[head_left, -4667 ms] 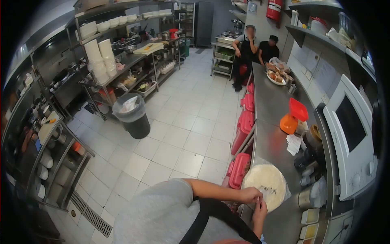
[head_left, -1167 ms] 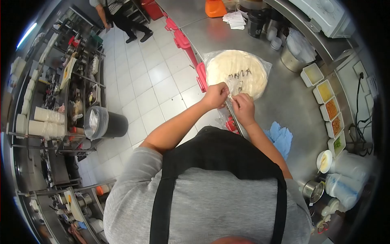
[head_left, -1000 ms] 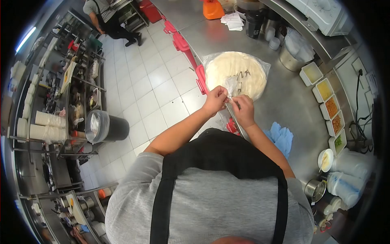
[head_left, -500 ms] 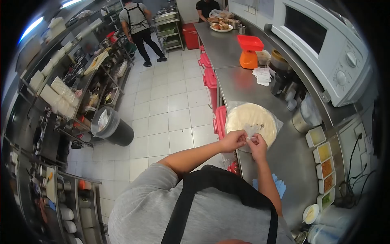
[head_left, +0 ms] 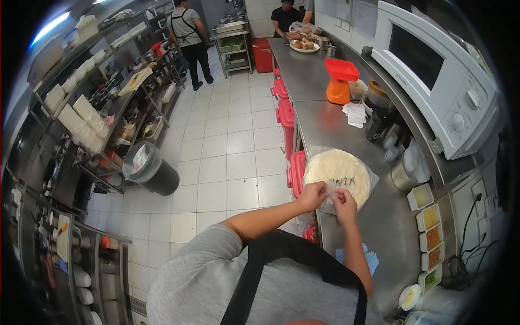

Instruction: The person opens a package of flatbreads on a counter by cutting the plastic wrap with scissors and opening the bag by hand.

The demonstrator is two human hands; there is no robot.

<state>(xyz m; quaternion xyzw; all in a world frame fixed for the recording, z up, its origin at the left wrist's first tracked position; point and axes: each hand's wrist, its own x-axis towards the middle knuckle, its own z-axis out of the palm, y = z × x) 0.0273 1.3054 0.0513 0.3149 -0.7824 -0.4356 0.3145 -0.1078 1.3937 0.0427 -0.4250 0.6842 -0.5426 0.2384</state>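
A round, pale stack [head_left: 337,168] in a clear plastic bag lies on the steel counter [head_left: 374,227], with dark lettering on its top. Over its near edge, my left hand [head_left: 313,196] pinches a piece of the clear plastic. Just to the right, my right hand [head_left: 345,204] has its fingers closed on the plastic too. A small gap separates the two hands, and the twisted plastic between them is too fine to make out fully. A blue cloth [head_left: 370,259] lies beside my right forearm.
An orange scale [head_left: 338,86], papers [head_left: 355,114] and a microwave [head_left: 433,76] stand beyond, with food tubs [head_left: 431,235] at right. Pink bins [head_left: 297,172] line the counter's left side. A trash bin [head_left: 157,176] stands on the floor. One person [head_left: 187,35] stands far off; others are by the counter's far end.
The view has lifted, showing more of the far counter. My hands have moved slightly apart, uncovering more of the lettering. The standing person is farther away.
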